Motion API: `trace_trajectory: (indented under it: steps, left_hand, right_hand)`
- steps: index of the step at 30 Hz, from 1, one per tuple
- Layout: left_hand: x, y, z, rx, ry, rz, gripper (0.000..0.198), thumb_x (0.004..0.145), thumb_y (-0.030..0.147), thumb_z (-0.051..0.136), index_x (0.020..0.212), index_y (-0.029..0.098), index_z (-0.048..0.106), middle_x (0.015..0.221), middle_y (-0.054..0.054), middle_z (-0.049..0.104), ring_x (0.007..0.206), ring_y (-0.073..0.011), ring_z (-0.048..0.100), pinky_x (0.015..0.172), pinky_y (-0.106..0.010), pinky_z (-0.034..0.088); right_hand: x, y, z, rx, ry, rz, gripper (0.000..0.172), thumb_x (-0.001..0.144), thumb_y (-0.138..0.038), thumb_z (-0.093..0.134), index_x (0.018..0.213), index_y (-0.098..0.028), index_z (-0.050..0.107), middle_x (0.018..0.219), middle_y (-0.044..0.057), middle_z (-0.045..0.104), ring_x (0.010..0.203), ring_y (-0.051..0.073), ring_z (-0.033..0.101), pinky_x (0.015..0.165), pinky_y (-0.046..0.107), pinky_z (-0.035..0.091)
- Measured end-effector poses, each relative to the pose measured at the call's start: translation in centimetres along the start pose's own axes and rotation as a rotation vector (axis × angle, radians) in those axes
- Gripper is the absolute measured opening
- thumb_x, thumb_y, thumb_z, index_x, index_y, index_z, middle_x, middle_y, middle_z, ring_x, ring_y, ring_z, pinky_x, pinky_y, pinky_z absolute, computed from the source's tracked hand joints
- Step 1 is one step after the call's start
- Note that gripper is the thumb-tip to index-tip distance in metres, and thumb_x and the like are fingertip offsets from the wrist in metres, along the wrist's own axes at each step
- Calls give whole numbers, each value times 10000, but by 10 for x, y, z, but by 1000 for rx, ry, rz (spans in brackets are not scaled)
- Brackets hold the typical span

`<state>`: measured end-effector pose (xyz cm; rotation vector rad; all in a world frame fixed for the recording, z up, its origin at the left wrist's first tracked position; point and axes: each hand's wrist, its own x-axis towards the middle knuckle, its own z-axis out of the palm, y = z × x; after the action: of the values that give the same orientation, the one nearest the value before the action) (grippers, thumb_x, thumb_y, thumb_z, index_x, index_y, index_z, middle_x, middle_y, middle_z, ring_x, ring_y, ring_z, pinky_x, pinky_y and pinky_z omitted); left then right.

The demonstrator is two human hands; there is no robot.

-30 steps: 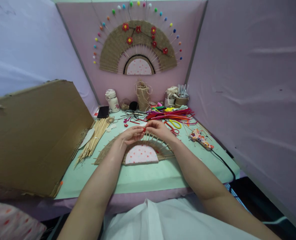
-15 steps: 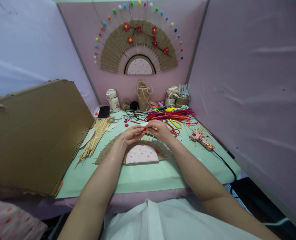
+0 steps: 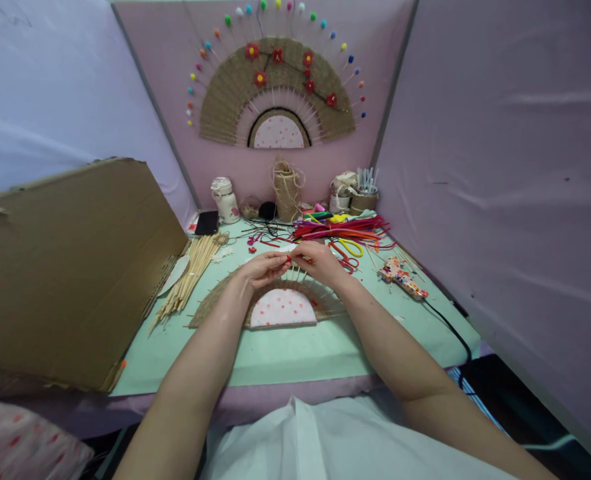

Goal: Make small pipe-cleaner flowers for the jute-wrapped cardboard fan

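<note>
Pale-green surface (image 3: 275, 363), woven fan (image 3: 214, 303) near front. L hand (image 3: 266, 269) & R hand (image 3: 318, 262) pinch a small red piece (image 3: 288, 259) tog., abv fan's 12 o'clock edge; glue gun (image 3: 402, 277) at R hand's 3 o'clock. Vs. 1 sec ago: virtually no change, so piece prob. still being worked.

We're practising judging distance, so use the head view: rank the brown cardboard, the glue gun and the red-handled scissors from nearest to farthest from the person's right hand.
1. Red-handled scissors: just right of the right hand.
2. Glue gun: farther out to the right.
3. Brown cardboard: at the far left.
</note>
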<state>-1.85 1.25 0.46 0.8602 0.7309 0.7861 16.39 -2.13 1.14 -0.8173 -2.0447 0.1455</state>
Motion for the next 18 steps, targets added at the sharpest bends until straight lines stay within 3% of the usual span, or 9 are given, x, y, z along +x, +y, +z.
trace_trajectory:
  steps: [13,18]
  left_hand:
    - [0,-2,0,-14,-4,-15,92,748,-7,611,773,76,643,685,-49,671,630,-80,653,641,-139,539]
    - [1,-2,1,-43,-11,7,101,778,10,583,811,84,642,712,-54,671,645,-74,649,650,-135,541]
  right_hand:
    - [0,-4,-1,20,-46,26,121,836,-172,515,798,-165,630,745,24,627,687,115,535,659,217,396]
    - [1,0,1,49,13,70,123,835,-179,523,799,-167,641,760,29,636,692,117,547,673,223,414]
